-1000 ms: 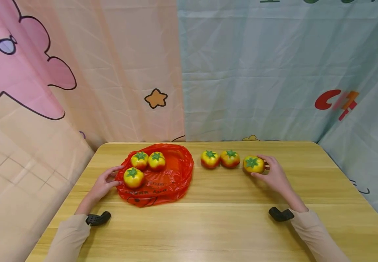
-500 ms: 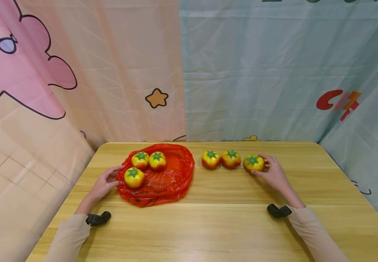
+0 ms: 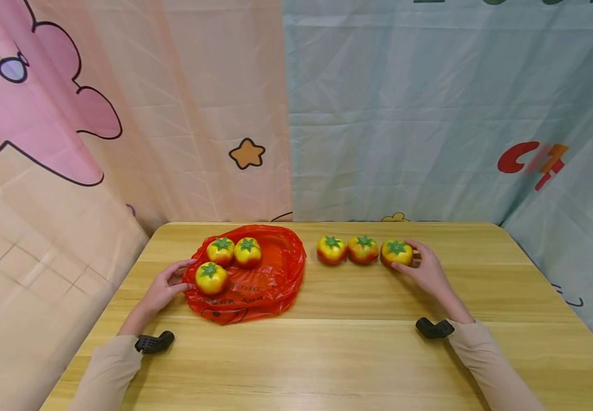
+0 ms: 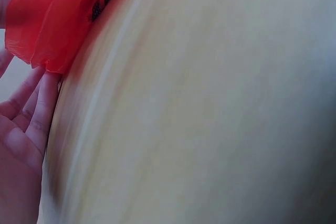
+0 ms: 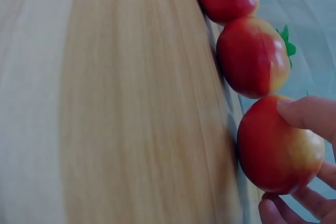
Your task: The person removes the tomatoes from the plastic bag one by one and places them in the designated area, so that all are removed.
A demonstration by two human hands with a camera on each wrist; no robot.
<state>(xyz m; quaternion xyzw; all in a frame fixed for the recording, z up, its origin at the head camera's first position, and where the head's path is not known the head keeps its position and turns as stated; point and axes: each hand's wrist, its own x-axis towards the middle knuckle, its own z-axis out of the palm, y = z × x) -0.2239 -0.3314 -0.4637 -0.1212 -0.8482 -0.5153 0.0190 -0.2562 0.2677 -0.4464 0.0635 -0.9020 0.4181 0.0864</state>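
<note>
My right hand [image 3: 428,273] holds a red-and-yellow tomato [image 3: 396,253] with a green leafy top, thumb on its near side and fingers behind. That tomato ends a row with a second tomato [image 3: 363,250] and a third tomato [image 3: 332,250] to its left. In the right wrist view the held tomato [image 5: 278,148] sits close against its neighbour [image 5: 252,59]. On the left, a red plastic bag [image 3: 271,285] lies spread with three tomatoes on it, the nearest tomato [image 3: 211,278] near its rim. My left hand [image 3: 165,286] touches the bag's left edge, fingers fairly straight.
The wooden table [image 3: 327,359] runs from the bag to the far right edge. A printed curtain [image 3: 379,114] hangs behind and on both sides of it. A black wrist camera [image 3: 155,342] sits on each forearm.
My right hand has shifted the end tomato slightly left, close to the middle one of the row. The left hand, the bag and its tomatoes stay in place.
</note>
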